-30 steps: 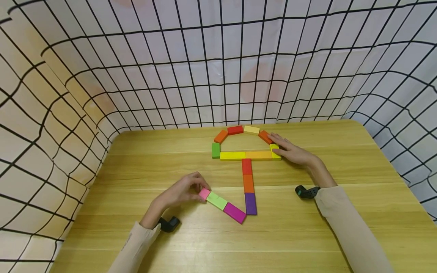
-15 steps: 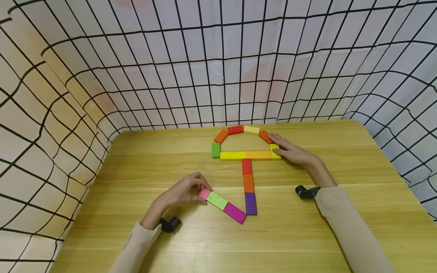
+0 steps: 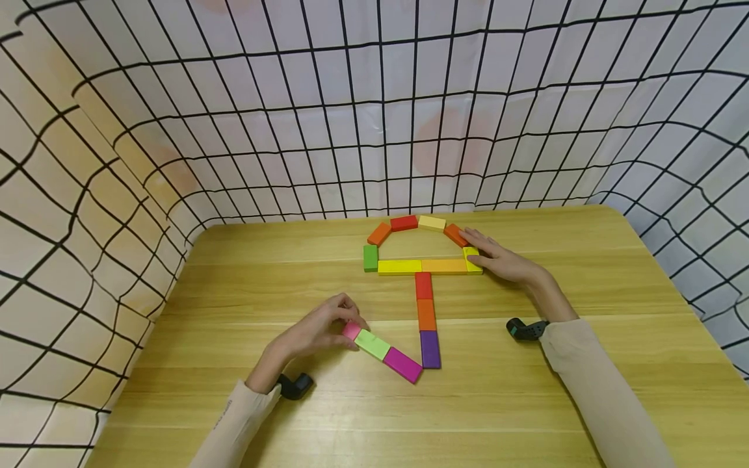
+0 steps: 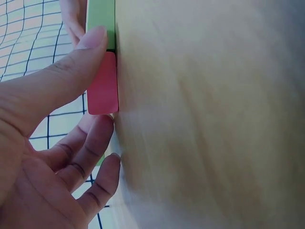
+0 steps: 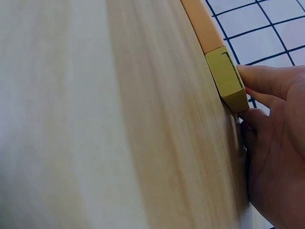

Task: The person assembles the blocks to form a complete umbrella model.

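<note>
My left hand [image 3: 318, 328] is at the free end of a slanted row of blocks, thumb and fingertips pinching the pink block [image 3: 351, 330]. In the left wrist view the thumb lies along the pink block [image 4: 102, 86], its tip by the light green block [image 4: 101, 14]. That green block [image 3: 372, 344] and a magenta block [image 3: 402, 364] continue the row. My right hand [image 3: 506, 261] rests at the right of the arch, thumb on the yellow end block [image 3: 472, 258], straight fingers reaching to the orange-red block [image 3: 454, 234]. The right wrist view shows the thumb against the yellow block [image 5: 226, 76].
A vertical row of red [image 3: 424, 286], orange [image 3: 426, 314] and purple [image 3: 430, 350] blocks runs below the long yellow [image 3: 400, 267] and light orange [image 3: 443, 266] blocks. A green block [image 3: 370, 258] ends the arch's left. Grid-patterned cloth [image 3: 351, 130] surrounds the wooden table [image 3: 281, 273].
My left hand has shifted slightly to the right, its fingertips now further over the pink block's end. The right hand and the other blocks look nearly the same.
</note>
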Action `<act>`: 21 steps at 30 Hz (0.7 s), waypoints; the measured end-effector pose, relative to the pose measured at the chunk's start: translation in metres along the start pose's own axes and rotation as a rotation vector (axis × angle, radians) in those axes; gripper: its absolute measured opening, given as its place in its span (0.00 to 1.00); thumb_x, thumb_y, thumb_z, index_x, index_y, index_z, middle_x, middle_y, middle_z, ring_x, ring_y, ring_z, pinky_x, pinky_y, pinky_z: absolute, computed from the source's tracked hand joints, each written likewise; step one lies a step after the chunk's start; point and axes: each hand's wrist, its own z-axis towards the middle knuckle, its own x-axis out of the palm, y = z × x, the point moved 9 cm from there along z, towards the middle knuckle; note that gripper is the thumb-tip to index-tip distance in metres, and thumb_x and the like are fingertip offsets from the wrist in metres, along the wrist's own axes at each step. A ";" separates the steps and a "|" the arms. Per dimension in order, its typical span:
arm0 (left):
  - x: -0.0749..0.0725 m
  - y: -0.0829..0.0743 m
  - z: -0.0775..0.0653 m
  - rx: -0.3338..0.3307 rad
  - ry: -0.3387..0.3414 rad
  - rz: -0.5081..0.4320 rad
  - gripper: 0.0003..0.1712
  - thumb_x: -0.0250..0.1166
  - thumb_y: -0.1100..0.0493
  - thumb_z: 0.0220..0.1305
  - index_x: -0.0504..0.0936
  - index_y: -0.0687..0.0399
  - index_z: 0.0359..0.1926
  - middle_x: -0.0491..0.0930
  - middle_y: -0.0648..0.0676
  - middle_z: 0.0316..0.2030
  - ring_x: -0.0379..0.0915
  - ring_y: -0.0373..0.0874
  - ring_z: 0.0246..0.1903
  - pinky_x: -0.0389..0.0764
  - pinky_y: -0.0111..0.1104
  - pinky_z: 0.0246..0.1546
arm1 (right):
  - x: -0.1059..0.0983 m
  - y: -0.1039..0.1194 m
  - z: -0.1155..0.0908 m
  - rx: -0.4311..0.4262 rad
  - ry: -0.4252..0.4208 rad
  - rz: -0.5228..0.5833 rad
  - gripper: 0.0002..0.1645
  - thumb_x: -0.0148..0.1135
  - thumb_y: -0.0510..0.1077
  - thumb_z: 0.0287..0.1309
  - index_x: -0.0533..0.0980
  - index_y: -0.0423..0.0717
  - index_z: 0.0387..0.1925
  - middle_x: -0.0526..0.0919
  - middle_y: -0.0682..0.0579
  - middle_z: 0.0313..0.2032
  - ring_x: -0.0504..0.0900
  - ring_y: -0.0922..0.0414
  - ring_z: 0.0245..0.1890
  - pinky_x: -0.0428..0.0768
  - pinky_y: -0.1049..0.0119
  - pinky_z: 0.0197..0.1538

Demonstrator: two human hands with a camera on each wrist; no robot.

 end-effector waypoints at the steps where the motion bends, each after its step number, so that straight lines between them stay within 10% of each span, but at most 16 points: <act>1: 0.000 0.000 0.000 -0.001 0.000 0.001 0.16 0.78 0.62 0.57 0.90 0.52 0.47 0.77 0.53 0.48 0.71 0.45 0.49 0.79 0.34 0.52 | 0.000 0.000 0.000 -0.001 0.000 0.000 0.39 0.47 0.51 0.81 0.45 0.56 0.84 0.30 0.42 0.83 0.21 0.35 0.81 0.26 0.27 0.76; 21: 0.002 0.002 0.001 -0.010 -0.005 0.012 0.18 0.80 0.61 0.55 0.90 0.51 0.48 0.78 0.52 0.48 0.71 0.44 0.49 0.79 0.33 0.51 | -0.001 0.000 0.001 0.025 -0.009 0.027 0.40 0.48 0.53 0.81 0.45 0.58 0.84 0.31 0.45 0.84 0.22 0.36 0.81 0.26 0.27 0.76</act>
